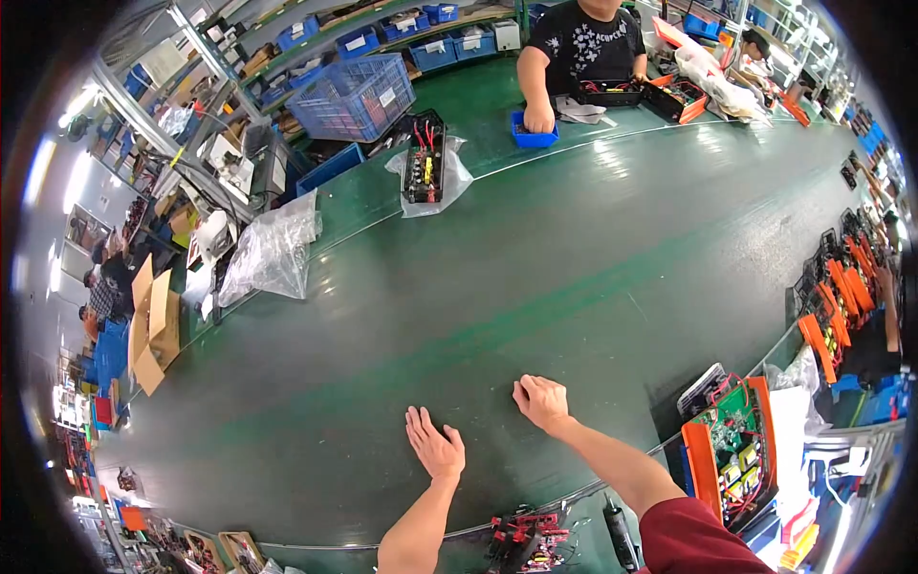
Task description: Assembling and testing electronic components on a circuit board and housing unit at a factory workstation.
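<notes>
My left hand (pixel 435 447) lies on the dark green work surface (pixel 421 325), palm down with its fingers stretched out and nothing in it. A little farther right, my right hand (pixel 542 400) rests on the same surface, fingers curled into a fist. Whatever the fist may hold is hidden. Nearest to my right forearm is an orange-sided case (pixel 703 469) holding a green circuit board. A black cylindrical tool (pixel 620 536) lies below that forearm, beside a pile of red and black parts (pixel 531 538).
Across the surface, an open black case with electronics (pixel 424 167) sits on plastic wrap. A co-worker's hand (pixel 539 119) reaches into a blue bin (pixel 534 138). Clear plastic bags (pixel 273 249) and a cardboard box (pixel 155 325) stand left. Several orange-sided units (pixel 837 297) line the right.
</notes>
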`<state>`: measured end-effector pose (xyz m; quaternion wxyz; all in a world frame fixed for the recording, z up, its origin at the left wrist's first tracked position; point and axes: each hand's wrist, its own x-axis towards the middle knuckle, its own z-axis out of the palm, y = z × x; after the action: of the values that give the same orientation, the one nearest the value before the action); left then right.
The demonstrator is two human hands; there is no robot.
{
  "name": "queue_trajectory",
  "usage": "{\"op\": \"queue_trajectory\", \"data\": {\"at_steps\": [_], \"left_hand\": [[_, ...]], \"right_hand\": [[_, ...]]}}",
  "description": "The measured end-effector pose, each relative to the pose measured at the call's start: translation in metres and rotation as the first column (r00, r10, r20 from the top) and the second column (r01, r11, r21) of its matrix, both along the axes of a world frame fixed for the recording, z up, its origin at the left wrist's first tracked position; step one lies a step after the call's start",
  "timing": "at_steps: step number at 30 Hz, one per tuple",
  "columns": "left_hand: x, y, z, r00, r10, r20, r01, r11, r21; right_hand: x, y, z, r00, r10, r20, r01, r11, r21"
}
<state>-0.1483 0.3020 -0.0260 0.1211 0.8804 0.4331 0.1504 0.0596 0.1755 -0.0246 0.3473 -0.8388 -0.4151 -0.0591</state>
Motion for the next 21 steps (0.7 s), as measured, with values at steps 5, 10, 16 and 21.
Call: {"op": "queue_trajectory", "data": {"at_steps": [5,10,16,21], "left_hand": [[-0.005,0.006,0.002,1.0,-0.002,-0.018,0.002,1.0,0.0],[-0.015,0.015,0.001,1.0,-0.002,-0.017,0.002,0.999,0.041],[-0.027,0.022,0.0,1.0,0.004,-0.017,-0.003,1.0,0.029],[-0.042,0.029,-0.006,0.999,0.003,-0.036,-0.002,0.999,0.034]], "right_hand": [[-0.007,0.005,-0.005,1.0,0.015,-0.017,-0.015,1.0,-0.001],[-0.015,0.013,-0.004,0.999,0.029,-0.017,-0.029,0.999,0.028],[-0.026,0.019,-0.001,1.0,0.017,-0.01,-0.016,0.998,0.06],[-0.033,0.023,-0.002,0.996,0.061,-0.063,-0.056,0.996,0.071]]}}
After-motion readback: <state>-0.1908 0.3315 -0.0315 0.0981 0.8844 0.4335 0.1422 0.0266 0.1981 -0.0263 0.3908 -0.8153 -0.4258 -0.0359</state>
